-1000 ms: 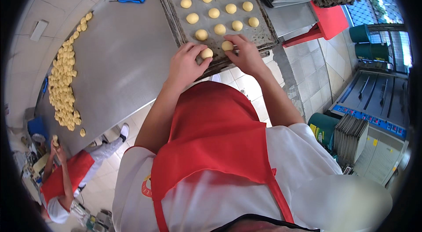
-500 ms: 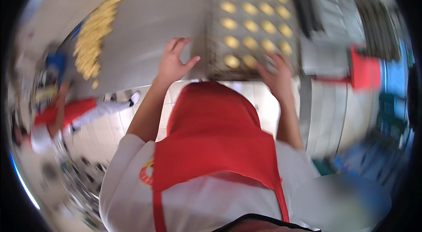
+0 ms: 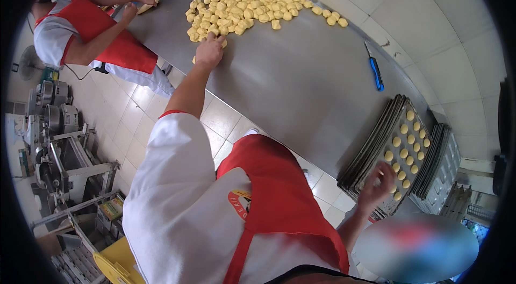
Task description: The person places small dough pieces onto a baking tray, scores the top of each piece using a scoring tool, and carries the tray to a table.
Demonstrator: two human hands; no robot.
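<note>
My left hand (image 3: 209,50) reaches far out to the near edge of a big pile of pale yellow dough pieces (image 3: 247,7) on the steel table (image 3: 301,90). Its knuckles face up and the fingers curl down among the pieces; what they hold is hidden. My right hand (image 3: 376,187) is blurred, fingers apart, by the near corner of a dark baking tray (image 3: 370,150). Rows of round dough balls (image 3: 404,143) lie on that tray.
A co-worker in a red apron (image 3: 91,20) works at the table's far left end. A blue-handled knife (image 3: 375,71) lies on the table between pile and tray. More stacked trays (image 3: 438,171) stand right of the tray. Metal machines (image 3: 54,122) and a yellow bin (image 3: 115,265) stand left.
My head and body have swung left. Both hands have left the dough balls on the tray; the left hand has stretched across to the pile and the right stays by the tray.
</note>
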